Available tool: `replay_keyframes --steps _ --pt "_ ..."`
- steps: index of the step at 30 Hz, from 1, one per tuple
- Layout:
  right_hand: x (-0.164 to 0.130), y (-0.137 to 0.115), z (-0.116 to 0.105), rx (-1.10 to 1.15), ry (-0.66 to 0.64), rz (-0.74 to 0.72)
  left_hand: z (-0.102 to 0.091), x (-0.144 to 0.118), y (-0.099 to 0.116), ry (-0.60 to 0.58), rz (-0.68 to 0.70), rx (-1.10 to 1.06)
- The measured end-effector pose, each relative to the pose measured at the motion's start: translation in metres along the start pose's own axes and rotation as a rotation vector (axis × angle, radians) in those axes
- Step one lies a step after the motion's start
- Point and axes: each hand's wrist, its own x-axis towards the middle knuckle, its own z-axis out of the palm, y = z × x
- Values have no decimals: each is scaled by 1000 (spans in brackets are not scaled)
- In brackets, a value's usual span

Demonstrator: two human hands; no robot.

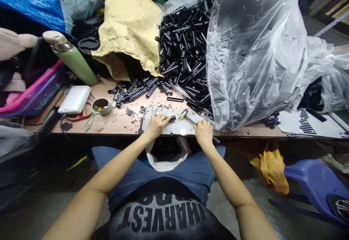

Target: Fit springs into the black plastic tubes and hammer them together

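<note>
Black tube [172, 118] lies on the pale plate [152, 112] at the bench [114, 123] edge, left hand [156, 123] fingers pinching it, right hand [204, 133] gripping a small hammer [183, 114]; a few finished banded pieces [141, 89] lie behind, the big bag of black tubes [185, 47] is hardly touched

Both forearms stretched forward, left hand [156, 123] fingers curled in a grip, right hand [204, 131] closed, knuckles up.

Wooden table [114, 123]; blue plastic chair [316, 182]; dim floor [35, 211].
</note>
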Motion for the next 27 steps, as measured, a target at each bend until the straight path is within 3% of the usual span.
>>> replay_keyframes --steps 3,7,11,13,16,18,21,24,27 --pt "-8 9 -16 5 -68 14 -4 -3 0 -14 47 147" --pt "-20 -12 -18 160 -110 4 -7 -5 6 -59 40 290" --pt "-23 -30 -21 105 -283 5 -4 -4 17 -90 -26 328" --pt "-23 -36 -31 142 -266 -14 2 -4 28 -92 -66 338" --pt "-25 -54 -46 313 -114 -79 16 -6 46 -88 -94 340" --pt "-29 -71 -45 348 -110 -125 25 -8 53 -105 -102 333" --pt "-34 -91 -29 244 -281 -212 30 -7 50 -120 -113 333" --pt "-32 -90 -20 174 -339 -240 24 0 41 -119 -93 298" --pt "-23 -68 -26 126 -232 -146 10 4 44 -136 -187 228"
